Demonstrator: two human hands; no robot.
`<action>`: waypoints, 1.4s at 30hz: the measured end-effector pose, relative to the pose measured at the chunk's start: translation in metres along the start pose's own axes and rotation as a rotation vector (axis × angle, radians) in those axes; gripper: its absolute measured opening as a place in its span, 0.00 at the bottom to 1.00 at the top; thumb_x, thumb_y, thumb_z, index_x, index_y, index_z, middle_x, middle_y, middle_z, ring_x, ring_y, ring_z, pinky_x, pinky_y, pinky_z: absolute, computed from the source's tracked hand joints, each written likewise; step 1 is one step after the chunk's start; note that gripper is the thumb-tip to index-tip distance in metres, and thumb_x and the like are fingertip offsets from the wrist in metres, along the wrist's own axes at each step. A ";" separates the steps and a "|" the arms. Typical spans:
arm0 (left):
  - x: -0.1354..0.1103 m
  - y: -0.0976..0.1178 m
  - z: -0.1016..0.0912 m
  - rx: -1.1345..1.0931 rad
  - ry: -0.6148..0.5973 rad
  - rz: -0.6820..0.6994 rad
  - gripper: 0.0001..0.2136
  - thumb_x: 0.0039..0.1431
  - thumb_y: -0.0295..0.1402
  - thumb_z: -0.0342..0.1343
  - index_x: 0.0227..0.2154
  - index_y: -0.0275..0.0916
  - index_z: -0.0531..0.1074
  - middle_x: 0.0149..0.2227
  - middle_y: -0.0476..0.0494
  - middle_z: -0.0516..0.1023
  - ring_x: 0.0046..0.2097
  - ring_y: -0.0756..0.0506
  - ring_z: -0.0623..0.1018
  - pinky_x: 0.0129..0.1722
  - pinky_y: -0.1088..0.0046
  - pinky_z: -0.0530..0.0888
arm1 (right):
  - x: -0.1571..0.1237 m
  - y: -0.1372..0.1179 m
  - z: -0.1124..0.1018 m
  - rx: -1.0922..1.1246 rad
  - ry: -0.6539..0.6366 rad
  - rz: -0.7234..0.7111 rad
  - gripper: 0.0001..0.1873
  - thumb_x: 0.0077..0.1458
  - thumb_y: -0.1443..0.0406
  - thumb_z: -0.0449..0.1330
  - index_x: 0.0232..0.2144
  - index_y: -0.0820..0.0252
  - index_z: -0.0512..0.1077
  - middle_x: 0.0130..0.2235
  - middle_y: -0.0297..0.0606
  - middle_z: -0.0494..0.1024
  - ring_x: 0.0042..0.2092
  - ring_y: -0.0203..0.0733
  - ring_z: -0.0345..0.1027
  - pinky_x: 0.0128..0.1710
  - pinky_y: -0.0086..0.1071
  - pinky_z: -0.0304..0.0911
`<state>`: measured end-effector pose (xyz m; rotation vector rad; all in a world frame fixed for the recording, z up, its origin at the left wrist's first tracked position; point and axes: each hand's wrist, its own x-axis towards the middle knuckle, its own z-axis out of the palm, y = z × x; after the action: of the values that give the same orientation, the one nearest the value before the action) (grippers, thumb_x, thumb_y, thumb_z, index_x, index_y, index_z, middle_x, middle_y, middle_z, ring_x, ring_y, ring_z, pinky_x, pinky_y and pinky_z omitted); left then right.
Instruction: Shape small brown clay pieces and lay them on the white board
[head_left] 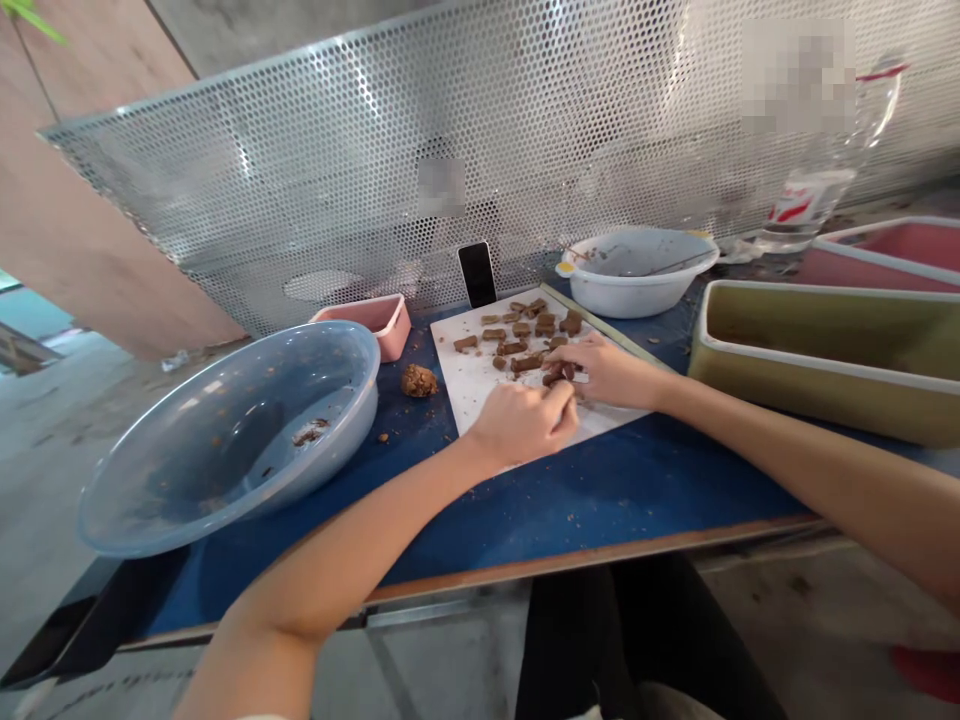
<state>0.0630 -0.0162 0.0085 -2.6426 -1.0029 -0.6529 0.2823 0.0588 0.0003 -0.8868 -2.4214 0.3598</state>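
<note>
On a white board point(469, 385) lie several small brown pieces point(512, 348), some short and log-shaped, others blocky. They look like clay or dough, but I cannot tell which. My right hand point(604, 372) is bent over the board's right side, its fingers closed on a brown piece point(559, 374). A small whitish edge shows by those fingers; its kind is unclear. Right beside it my left hand point(523, 420) is closed, fingers curled and thumb near the same piece. What it grips, if anything, is hidden. Left of the board rests a rough brown lump point(418, 381).
A large blue basin point(360, 400) stands at left, with a pink container point(394, 328) behind it. A phone point(478, 274) leans against the perforated metal panel point(337, 180). A white basin point(630, 296), olive planter box point(817, 385) and plastic bottle point(806, 205) occupy the right.
</note>
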 end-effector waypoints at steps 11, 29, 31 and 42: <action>0.008 -0.041 0.001 0.185 -0.408 -0.233 0.18 0.76 0.39 0.52 0.55 0.39 0.84 0.35 0.33 0.87 0.37 0.34 0.87 0.38 0.60 0.77 | 0.000 0.008 -0.004 -0.103 0.117 -0.063 0.11 0.69 0.58 0.65 0.48 0.55 0.81 0.44 0.41 0.88 0.46 0.52 0.80 0.55 0.47 0.64; 0.006 -0.034 -0.003 0.262 -0.403 -0.298 0.19 0.77 0.35 0.49 0.51 0.34 0.85 0.35 0.29 0.87 0.38 0.31 0.88 0.39 0.57 0.78 | 0.001 0.002 -0.007 -0.068 0.107 -0.063 0.13 0.70 0.57 0.64 0.51 0.54 0.81 0.46 0.40 0.88 0.45 0.51 0.80 0.55 0.47 0.63; 0.006 -0.036 -0.002 0.259 -0.423 -0.294 0.19 0.77 0.36 0.50 0.52 0.34 0.85 0.34 0.30 0.87 0.38 0.32 0.87 0.39 0.58 0.78 | 0.001 0.002 -0.007 -0.060 0.105 -0.067 0.13 0.70 0.57 0.63 0.51 0.54 0.81 0.46 0.40 0.88 0.45 0.51 0.80 0.55 0.47 0.62; 0.006 -0.037 -0.002 0.264 -0.386 -0.380 0.22 0.78 0.39 0.47 0.43 0.34 0.86 0.37 0.28 0.87 0.40 0.32 0.88 0.41 0.57 0.79 | 0.000 -0.001 -0.009 -0.071 0.096 -0.067 0.12 0.70 0.58 0.63 0.51 0.53 0.80 0.47 0.39 0.89 0.48 0.51 0.81 0.56 0.47 0.62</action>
<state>0.0415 0.0137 0.0152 -2.4068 -1.5997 -0.0561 0.2864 0.0588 0.0081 -0.8315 -2.3807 0.2029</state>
